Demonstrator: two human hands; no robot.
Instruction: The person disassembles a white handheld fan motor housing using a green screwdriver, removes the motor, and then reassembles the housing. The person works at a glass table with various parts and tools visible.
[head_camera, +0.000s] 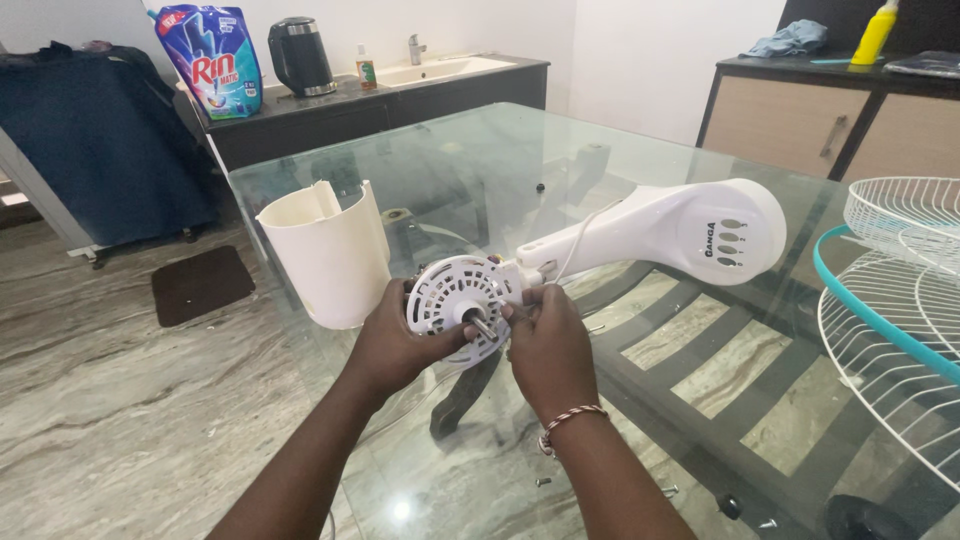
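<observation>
We find open glass table (480, 160) toward twelve o'clock; a cream motor cover (325, 255) blocks ten o'clock, white wire fan guards (890, 300) block three o'clock.

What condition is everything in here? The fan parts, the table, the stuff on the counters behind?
Fan motor: casing off, shaft bare, held in both hands.
Left hand: gripping the motor's left edge.
Right hand: fingers at the shaft.
Fan base: lying on its side.
Cream cover: detached, standing upright.
Wire guards: removed, lying on the glass table.
Kettle: lid shut.
</observation>
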